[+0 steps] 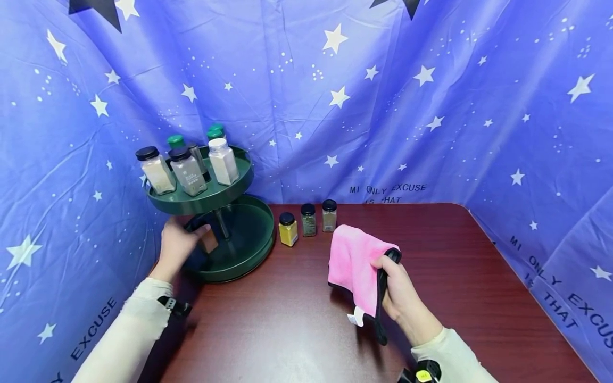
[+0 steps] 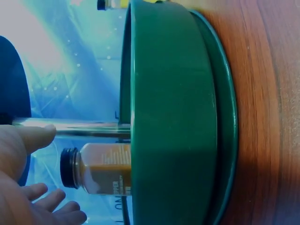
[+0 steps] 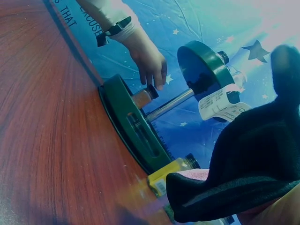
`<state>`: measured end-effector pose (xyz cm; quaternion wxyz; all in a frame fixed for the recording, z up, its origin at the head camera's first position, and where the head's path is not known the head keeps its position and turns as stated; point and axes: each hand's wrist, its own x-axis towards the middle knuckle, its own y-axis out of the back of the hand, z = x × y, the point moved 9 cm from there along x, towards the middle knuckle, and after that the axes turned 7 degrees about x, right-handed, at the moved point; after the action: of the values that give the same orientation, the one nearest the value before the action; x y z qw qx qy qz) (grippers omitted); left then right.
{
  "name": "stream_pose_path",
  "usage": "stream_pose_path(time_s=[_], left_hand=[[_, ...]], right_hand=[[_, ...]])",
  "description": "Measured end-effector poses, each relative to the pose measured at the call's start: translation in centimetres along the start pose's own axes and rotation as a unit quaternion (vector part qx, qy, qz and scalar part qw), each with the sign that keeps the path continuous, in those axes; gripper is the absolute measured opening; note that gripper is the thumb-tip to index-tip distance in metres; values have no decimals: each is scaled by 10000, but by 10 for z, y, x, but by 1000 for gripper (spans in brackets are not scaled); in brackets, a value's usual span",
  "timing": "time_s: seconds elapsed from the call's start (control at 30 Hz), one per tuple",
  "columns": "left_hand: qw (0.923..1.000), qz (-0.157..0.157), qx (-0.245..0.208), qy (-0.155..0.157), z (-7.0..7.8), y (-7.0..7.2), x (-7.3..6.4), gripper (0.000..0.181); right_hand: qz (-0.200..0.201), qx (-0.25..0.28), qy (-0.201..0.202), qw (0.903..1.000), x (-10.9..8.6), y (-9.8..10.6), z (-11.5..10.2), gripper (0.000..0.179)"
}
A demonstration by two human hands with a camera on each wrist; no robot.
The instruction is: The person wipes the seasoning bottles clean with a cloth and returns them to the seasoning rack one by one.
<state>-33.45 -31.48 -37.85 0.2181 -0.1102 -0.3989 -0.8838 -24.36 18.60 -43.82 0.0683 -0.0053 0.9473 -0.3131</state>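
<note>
My left hand (image 1: 179, 242) is at the lower tier of a green two-tier turntable rack (image 1: 261, 255). Its thumb and fingers are spread apart in the left wrist view, beside a spice jar (image 2: 101, 168) with a black lid and orange-brown contents. That jar stands on the lower tier near the metal post (image 2: 89, 127), and the hand does not wrap round it. Over the table, my right hand (image 1: 399, 290) grips a pink cloth (image 1: 356, 266) with black edging and a white tag. The black underside of the cloth (image 3: 253, 154) fills much of the right wrist view.
On the upper tier (image 1: 210, 199) stand several jars, among them a white-capped jar (image 1: 223, 162). Right of the rack, on the brown table (image 1: 287, 330), are a yellow spice jar (image 1: 288, 231) and two darker jars. A blue star-patterned curtain (image 1: 297, 80) surrounds the table.
</note>
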Motion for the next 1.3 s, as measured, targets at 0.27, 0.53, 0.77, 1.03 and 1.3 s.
stream_pose_path(time_s=[0.27,0.53,0.77,1.03,1.3], left_hand=[[9919,867,-30,-926,26,8,-12,50],[9858,876,24,-1433,56,-9,-32,50],[9823,610,-185,-1764,88,-28,-48,55],[9840,-264,-316,-1734,114,-59,-53,61],[9840,-893,-145,-1534,124,-95,-51,66]], right_hand=[[-66,127,40,9999,1,-1,1,21],[-25,215,61,9997,2,0,2,19],[-93,352,68,9993,2,-1,1,23],[-57,351,106,9993,1,-1,-2,25],[-59,348,131,9993,0,-1,-2,26]])
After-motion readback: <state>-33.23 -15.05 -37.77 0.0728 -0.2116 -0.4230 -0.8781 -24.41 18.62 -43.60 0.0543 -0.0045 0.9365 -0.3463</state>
